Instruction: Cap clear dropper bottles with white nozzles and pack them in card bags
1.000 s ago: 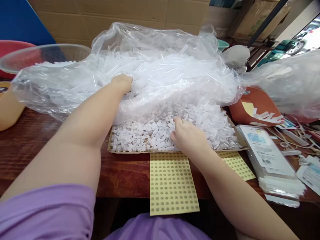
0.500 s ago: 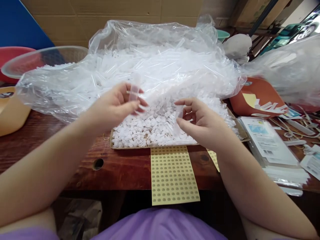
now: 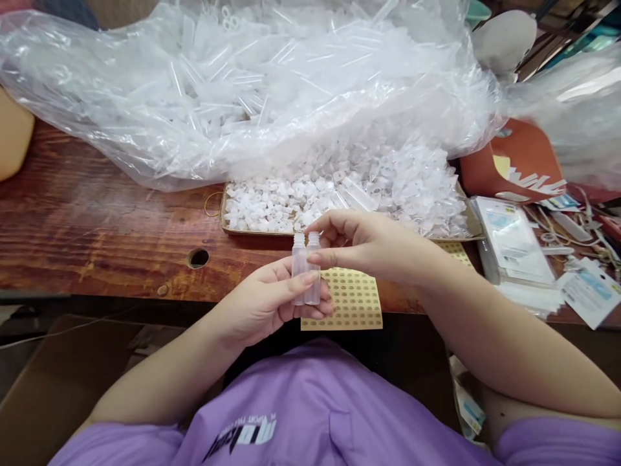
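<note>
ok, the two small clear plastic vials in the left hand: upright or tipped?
Upright: the two small clear plastic vials stand side by side, necks up, in the left hand.

two clear plastic vials (image 3: 305,268), upright, side by side, uncapped, above lap

Clear vials (image 3: 305,268), yellow dotted sheet (image 3: 352,301), purple shirt (image 3: 310,414).

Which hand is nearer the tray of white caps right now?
Right. The right hand sits just in front of the tray's front edge. The left hand is lower, past the table edge, holding two small bottles.
</note>
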The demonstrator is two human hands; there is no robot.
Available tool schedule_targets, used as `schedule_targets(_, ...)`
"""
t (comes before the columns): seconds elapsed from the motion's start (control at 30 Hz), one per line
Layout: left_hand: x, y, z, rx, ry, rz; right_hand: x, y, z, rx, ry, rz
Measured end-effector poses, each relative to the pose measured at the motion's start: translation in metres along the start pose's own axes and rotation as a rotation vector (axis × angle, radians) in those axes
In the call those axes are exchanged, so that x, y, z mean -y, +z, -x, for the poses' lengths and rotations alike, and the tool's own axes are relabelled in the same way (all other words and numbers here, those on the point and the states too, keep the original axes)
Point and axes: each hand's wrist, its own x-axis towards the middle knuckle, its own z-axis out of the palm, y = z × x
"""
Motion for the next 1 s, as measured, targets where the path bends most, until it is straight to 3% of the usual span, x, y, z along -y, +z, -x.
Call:
schedule_targets(0.23,0.006,-0.017,0.007,-0.08,0.036,0.088,0.013,-0.004,-0.049,-0.311,-0.031,0.694)
schedule_targets(0.37,0.008,-0.02,0.013,-0.057,0.017,0.112,0.015,-0.002,-0.084,-0.321,-0.082,0.879)
schedule_targets(0.53,0.012,-0.025,0.02,-0.035,0.041,0.064,0.016,0.009,-0.099,-0.257,0.014,0.956)
schedule_targets(0.7,0.014,-0.028,0.022,-0.008,0.039,-0.027,0.014,0.008,-0.094,-0.299,0.007,0.958)
schedule_targets(0.83,0.014,-0.029,0.024,-0.002,0.042,-0.162,0.013,0.003,-0.072,-0.372,-0.107,0.793)
schedule_targets(0.9,0.015,-0.029,0.026,0.042,0.012,-0.179,0.013,0.001,-0.056,-0.307,-0.185,0.7)
schedule_targets(1.0,0.016,-0.032,0.028,0.148,-0.085,-0.176,0.01,0.001,-0.03,-0.065,-0.328,0.618)
